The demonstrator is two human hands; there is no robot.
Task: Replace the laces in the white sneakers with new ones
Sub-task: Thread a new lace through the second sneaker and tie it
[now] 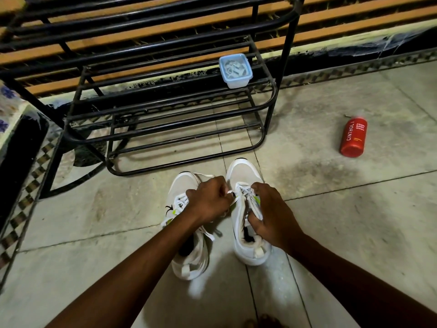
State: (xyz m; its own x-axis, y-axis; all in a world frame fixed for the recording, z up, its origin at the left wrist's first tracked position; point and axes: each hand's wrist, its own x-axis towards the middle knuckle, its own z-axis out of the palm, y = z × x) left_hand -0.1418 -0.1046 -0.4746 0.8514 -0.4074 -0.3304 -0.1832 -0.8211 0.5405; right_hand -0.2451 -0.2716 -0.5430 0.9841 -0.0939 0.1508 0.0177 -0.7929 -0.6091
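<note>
Kneeling over a floor of pale, mottled stone tiles, we see at far left a black tubular metal rack, its rounded bars forming open shelves. Just before it stand the two white sneakers, toes pointing away from us, soft mesh uppers with small lime accents. The left sneaker has its flat white lace loose, one strand trailing over the toe. Our left hand is curled, fingertips pinching a white lace end of the right sneaker beside its eyelets. Our right hand grips that shoe's tongue and padded collar, fingers folded round the fabric. On the rack's upper shelf, further back, sits a squarish translucent plastic container with a pale blue lid; coiled white strips show through it, though we cannot tell exactly what they are. Well apart to the right a smooth red cylindrical bottle lies on the tiles.
</note>
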